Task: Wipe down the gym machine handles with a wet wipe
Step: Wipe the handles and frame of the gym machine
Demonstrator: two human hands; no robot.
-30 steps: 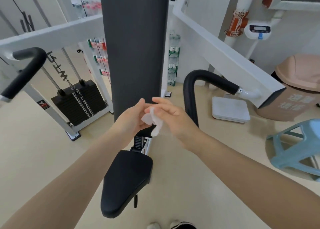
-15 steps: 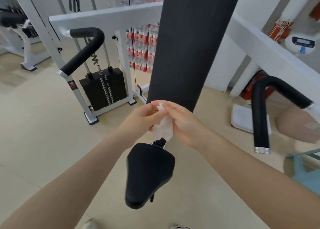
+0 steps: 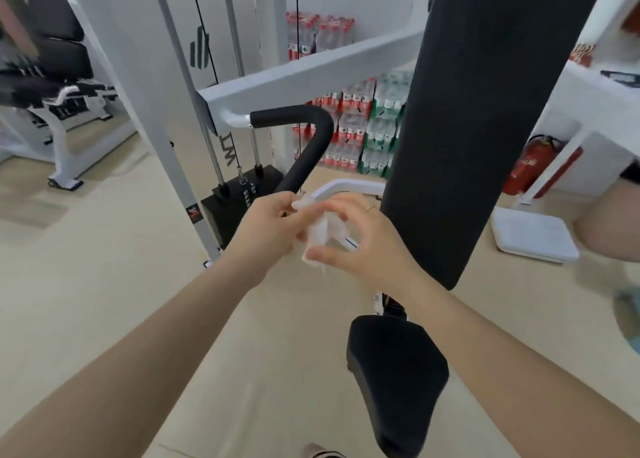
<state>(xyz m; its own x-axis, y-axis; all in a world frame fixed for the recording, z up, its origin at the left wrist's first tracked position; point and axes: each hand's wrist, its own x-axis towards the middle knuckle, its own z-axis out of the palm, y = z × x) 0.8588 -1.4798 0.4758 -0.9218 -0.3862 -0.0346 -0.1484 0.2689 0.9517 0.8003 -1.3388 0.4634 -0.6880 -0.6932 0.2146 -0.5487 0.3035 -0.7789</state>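
A crumpled white wet wipe (image 3: 320, 230) sits between both hands in the middle of the view. My left hand (image 3: 273, 227) pinches its upper edge. My right hand (image 3: 360, 242) holds its lower part between thumb and curled fingers. Just behind and above the hands, the machine's left handle (image 3: 308, 145) curves down, wrapped in black foam, from a white arm (image 3: 311, 73); its lower end is hidden by my left hand. The machine's right handle is out of view.
The tall black back pad (image 3: 485, 111) and black seat (image 3: 398, 374) stand at right. A black weight stack (image 3: 239, 201) with its white upright is behind the hands. Stacked bottle packs (image 3: 360, 128), a red fire extinguisher (image 3: 530, 166) and a white scale (image 3: 533, 235) lie further back.
My view has swung left: the back pad and seat slid to the right, the right handle left the frame, and the left handle now sits just behind my hands, which still hold the wipe.
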